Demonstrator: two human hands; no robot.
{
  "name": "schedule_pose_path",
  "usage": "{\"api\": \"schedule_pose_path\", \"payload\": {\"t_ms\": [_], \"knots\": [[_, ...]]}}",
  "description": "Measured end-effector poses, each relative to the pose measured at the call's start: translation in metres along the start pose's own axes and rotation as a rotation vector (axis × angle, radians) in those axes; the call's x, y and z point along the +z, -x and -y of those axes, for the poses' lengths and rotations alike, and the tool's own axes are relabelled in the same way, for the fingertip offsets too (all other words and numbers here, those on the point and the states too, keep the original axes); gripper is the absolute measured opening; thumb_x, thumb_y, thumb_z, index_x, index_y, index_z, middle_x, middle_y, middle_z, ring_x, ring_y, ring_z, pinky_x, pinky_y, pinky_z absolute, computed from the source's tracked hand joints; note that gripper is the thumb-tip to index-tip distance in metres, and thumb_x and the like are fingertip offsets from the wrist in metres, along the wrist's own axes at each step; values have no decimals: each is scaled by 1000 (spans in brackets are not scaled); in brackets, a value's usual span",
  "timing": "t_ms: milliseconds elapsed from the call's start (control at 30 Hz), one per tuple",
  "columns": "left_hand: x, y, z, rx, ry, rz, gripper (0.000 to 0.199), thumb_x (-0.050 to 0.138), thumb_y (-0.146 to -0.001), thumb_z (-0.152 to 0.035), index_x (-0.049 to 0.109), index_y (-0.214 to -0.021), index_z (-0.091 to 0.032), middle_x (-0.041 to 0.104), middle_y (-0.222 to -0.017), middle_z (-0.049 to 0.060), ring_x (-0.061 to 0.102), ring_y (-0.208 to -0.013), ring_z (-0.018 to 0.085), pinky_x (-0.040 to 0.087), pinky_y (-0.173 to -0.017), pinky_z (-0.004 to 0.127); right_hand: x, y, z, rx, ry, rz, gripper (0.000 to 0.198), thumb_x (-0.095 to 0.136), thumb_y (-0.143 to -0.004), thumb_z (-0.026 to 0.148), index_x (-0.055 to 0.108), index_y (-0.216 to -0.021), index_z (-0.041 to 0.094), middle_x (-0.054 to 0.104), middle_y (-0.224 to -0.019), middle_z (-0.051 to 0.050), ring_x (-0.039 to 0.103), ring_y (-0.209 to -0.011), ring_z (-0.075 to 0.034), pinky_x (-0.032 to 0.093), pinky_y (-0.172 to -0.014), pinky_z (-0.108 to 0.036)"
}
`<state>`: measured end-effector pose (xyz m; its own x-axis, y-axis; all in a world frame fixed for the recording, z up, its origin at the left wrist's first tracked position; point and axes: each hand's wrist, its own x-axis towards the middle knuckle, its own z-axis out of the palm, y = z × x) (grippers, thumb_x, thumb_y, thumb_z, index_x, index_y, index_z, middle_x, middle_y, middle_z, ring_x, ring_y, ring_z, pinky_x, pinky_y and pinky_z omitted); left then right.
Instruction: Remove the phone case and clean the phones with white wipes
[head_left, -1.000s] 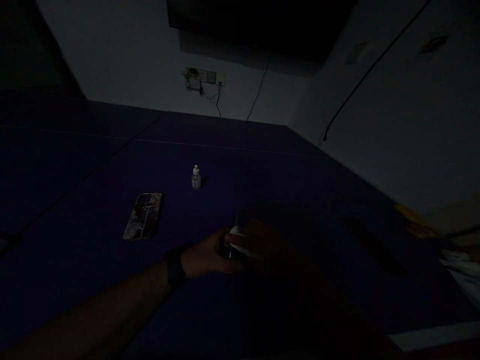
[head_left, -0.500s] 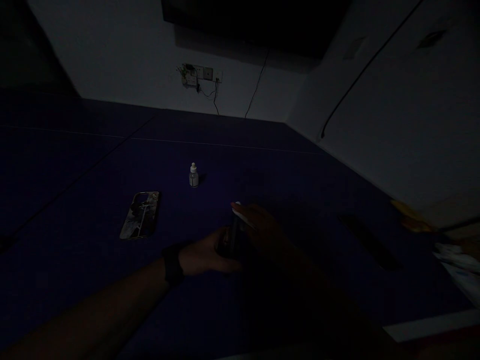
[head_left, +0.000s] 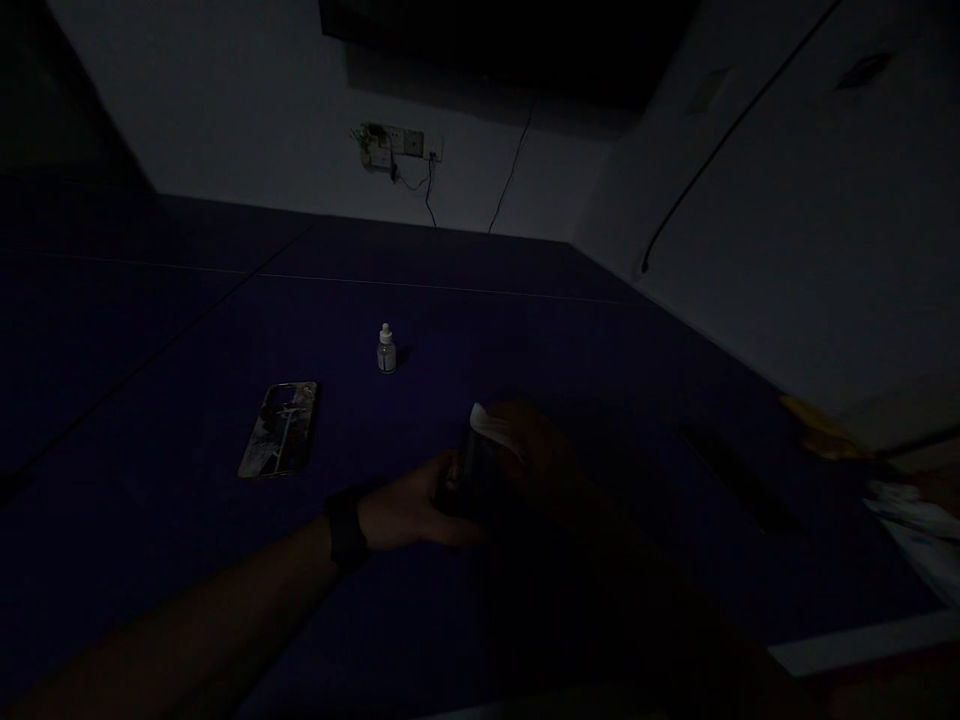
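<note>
In the dim light my left hand [head_left: 405, 508] is closed around a dark phone [head_left: 469, 468], which it holds tilted up over the dark blue surface. A dark band sits on that wrist. My right hand [head_left: 536, 445] is closed on a white cloth [head_left: 491, 428] at the phone's upper edge; most of its fingers are lost in shadow. Left of the hands lies a patterned phone case [head_left: 281, 430]. Beyond them a small dropper bottle [head_left: 386, 350] with a white cap stands upright.
A long dark flat object [head_left: 739, 478] lies to the right. Yellow material [head_left: 821, 428] and white papers or packets [head_left: 915, 520] are at the right edge. On the far wall are sockets [head_left: 412, 143] with hanging cables, under a large dark screen [head_left: 495, 45].
My right hand and the white cloth have shifted slightly, and more of the cloth shows above the phone. My left hand keeps its hold on the phone.
</note>
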<state>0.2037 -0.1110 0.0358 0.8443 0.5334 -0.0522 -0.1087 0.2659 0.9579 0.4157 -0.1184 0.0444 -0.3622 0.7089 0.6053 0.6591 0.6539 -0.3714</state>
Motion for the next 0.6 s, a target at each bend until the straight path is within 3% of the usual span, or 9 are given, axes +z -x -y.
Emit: {"api": "schedule_pose_path", "payload": {"t_ms": [167, 367, 433, 500, 600], "knots": [[-1, 0, 1, 19, -11, 7, 48, 84, -67, -22, 59, -109, -18, 60, -87, -2, 54, -72, 9, 45, -61, 20, 4, -4, 0, 15, -68, -40, 37, 45, -94, 17, 64, -124, 23, 69, -125, -9, 64, -118, -22, 51, -103, -43], [-3, 0, 3, 13, -11, -17, 59, 84, -67, -25, 56, -119, -19, 62, -96, 1, 59, -82, 14, 51, -69, 26, 5, -11, 8, 395, -266, 45, 33, 49, -98, 36, 68, -119, 17, 75, -109, -10, 72, -95, -22, 59, -83, -38], [-3, 0, 3, 19, -15, -14, 59, 84, -67, -25, 56, -117, -20, 61, -96, 0, 59, -83, 14, 50, -72, 27, 5, -12, 10, 444, -302, 57, 35, 48, -99, 39, 68, -118, 17, 75, -107, -10, 73, -93, -22, 59, -81, -37], [-3, 0, 3, 19, -17, -27, 60, 85, -65, -24, 55, -116, -20, 60, -95, -1, 59, -84, 14, 50, -74, 28, 4, -11, 9, 389, -295, 30, 32, 48, -99, 35, 68, -120, 19, 75, -112, -9, 72, -98, -21, 58, -85, -37], [-2, 0, 3, 23, -15, -21, 58, 86, -65, -25, 55, -114, -19, 61, -95, -1, 59, -85, 14, 49, -75, 27, -1, -7, 6, 94, -192, -4, 32, 46, -99, 22, 65, -124, 22, 70, -124, -9, 67, -114, -20, 54, -96, -38]]}}
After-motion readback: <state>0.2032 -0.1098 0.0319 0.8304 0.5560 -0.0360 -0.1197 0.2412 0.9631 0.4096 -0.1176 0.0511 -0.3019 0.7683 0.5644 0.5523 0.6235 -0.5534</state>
